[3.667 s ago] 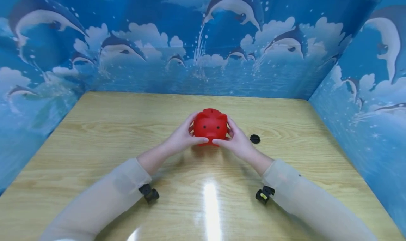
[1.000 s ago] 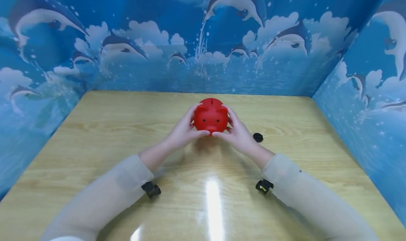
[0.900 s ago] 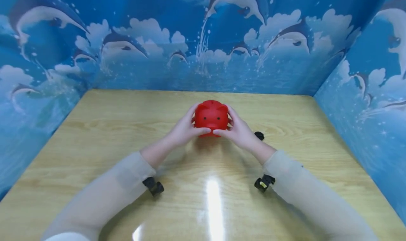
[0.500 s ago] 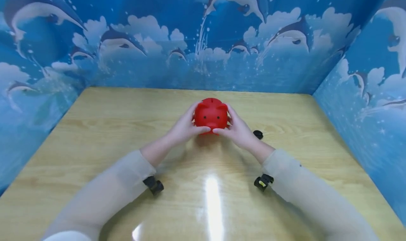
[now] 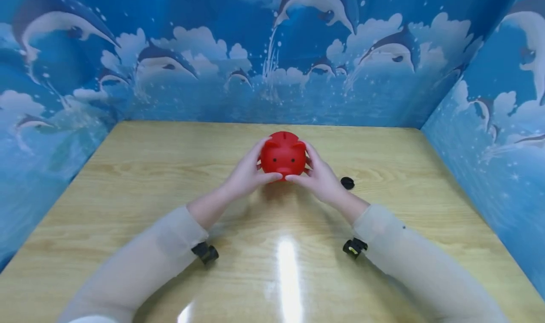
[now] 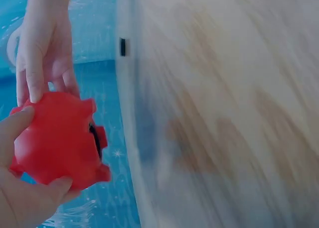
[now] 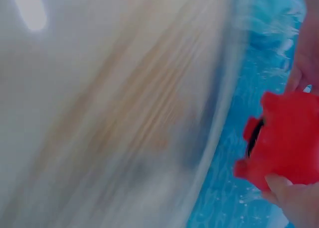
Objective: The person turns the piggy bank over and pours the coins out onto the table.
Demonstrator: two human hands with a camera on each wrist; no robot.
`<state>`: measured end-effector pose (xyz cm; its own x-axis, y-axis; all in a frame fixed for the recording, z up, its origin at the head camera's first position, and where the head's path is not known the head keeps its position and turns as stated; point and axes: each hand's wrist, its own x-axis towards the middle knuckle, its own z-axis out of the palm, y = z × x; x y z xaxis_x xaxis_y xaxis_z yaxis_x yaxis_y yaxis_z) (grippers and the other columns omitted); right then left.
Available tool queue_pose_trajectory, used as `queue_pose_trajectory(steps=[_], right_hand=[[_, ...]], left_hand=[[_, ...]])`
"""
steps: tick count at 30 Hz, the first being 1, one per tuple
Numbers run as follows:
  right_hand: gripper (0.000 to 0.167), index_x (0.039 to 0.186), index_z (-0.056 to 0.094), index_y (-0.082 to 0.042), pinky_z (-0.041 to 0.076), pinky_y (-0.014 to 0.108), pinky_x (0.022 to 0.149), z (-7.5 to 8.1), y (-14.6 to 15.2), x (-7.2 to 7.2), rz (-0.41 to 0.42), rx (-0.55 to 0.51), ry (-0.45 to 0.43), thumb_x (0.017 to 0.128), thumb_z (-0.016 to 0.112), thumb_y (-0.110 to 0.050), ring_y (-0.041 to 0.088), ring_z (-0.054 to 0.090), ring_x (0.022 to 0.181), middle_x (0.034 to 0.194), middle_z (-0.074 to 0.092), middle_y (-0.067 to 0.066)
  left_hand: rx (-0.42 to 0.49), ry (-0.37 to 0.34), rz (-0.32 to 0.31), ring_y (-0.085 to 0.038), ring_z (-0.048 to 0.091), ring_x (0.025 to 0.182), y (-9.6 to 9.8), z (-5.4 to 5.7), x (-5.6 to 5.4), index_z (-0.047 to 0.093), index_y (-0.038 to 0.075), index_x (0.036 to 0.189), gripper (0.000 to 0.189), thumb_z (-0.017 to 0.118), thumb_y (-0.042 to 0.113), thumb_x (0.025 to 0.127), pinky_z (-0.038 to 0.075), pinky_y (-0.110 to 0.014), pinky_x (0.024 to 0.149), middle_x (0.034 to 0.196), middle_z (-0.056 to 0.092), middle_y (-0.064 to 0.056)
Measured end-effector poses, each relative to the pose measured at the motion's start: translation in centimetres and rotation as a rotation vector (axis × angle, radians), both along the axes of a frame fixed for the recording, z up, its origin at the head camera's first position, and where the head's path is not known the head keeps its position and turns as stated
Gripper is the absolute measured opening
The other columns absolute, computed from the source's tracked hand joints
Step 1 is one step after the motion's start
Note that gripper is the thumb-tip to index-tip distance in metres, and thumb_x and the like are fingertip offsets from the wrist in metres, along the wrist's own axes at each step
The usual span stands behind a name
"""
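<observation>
Left hand [image 5: 247, 174] and right hand [image 5: 321, 177]: fingers curled round opposite sides of the red piggy bank [image 5: 283, 152]. Versus seconds ago, it sits higher in head view, top slot [image 5: 284, 135] more exposed; judged lifted off surface [image 5: 162, 181], two-handed handling in progress. Black disc [image 5: 347, 183] untouched, near right hand.

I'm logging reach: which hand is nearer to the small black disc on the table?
The right hand: the small black disc lies just right of it; the left hand is farther, across the red piggy bank.
</observation>
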<state>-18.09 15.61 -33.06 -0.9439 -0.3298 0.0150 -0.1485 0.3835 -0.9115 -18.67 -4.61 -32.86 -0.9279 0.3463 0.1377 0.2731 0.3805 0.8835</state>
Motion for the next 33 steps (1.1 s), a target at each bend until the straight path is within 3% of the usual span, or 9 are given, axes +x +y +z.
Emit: queue_pose_trajectory(steps=[4, 9, 19, 24, 33], right_hand=[[0.088, 0.149, 0.015, -0.022, 0.045, 0.041, 0.093, 0.4, -0.1, -0.2, 0.001, -0.040, -0.019, 0.082, 0.071, -0.009, 0.029, 0.030, 0.133, 0.150, 0.023, 0.002], [0.089, 0.150, 0.014, -0.024, 0.048, 0.038, 0.089, 0.9, -0.2, -0.1, -0.010, -0.009, -0.084, 0.082, 0.072, -0.017, 0.028, 0.032, 0.132, 0.151, 0.021, -0.001], [0.088, 0.149, 0.014, -0.026, 0.048, 0.038, 0.089, 1.3, -0.1, 0.1, -0.010, 0.022, -0.078, 0.083, 0.072, -0.022, 0.029, 0.031, 0.133, 0.150, 0.021, -0.003], [0.089, 0.150, 0.013, -0.023, 0.046, 0.040, 0.092, 2.0, -0.1, 0.3, -0.012, 0.031, 0.010, 0.083, 0.071, -0.020, 0.029, 0.028, 0.135, 0.151, 0.020, -0.001], [0.087, 0.148, 0.018, -0.025, 0.048, 0.039, 0.090, 1.4, 0.0, 0.1, -0.032, 0.028, -0.015, 0.081, 0.073, -0.020, 0.031, 0.032, 0.132, 0.148, 0.027, -0.001]], left_hand=[[-0.014, 0.064, -0.017, -0.019, 0.039, 0.122, 0.0, 0.1, -0.3, 0.028, 0.019, 0.144, 0.087, 0.080, 0.013, 0.074, 0.051, -0.036, 0.083, 0.137, 0.040, -0.001], [-0.038, -0.002, -0.031, -0.019, 0.040, 0.121, -0.2, -0.1, -0.4, 0.023, 0.023, 0.146, 0.092, 0.079, 0.016, 0.074, 0.052, -0.035, 0.081, 0.137, 0.039, 0.001], [0.046, -0.120, -0.079, -0.024, 0.040, 0.122, -0.4, 0.4, -0.5, 0.020, 0.025, 0.147, 0.087, 0.074, 0.016, 0.080, 0.052, -0.036, 0.082, 0.138, 0.037, 0.000], [0.118, -0.065, -0.090, -0.022, 0.036, 0.126, -0.4, 0.8, -0.5, 0.021, 0.027, 0.147, 0.087, 0.074, 0.014, 0.080, 0.050, -0.037, 0.086, 0.140, 0.036, 0.001], [0.080, -0.092, -0.067, -0.022, 0.037, 0.125, -0.1, 0.4, -0.7, 0.023, 0.027, 0.147, 0.087, 0.076, 0.017, 0.078, 0.050, -0.037, 0.086, 0.139, 0.037, 0.001]])
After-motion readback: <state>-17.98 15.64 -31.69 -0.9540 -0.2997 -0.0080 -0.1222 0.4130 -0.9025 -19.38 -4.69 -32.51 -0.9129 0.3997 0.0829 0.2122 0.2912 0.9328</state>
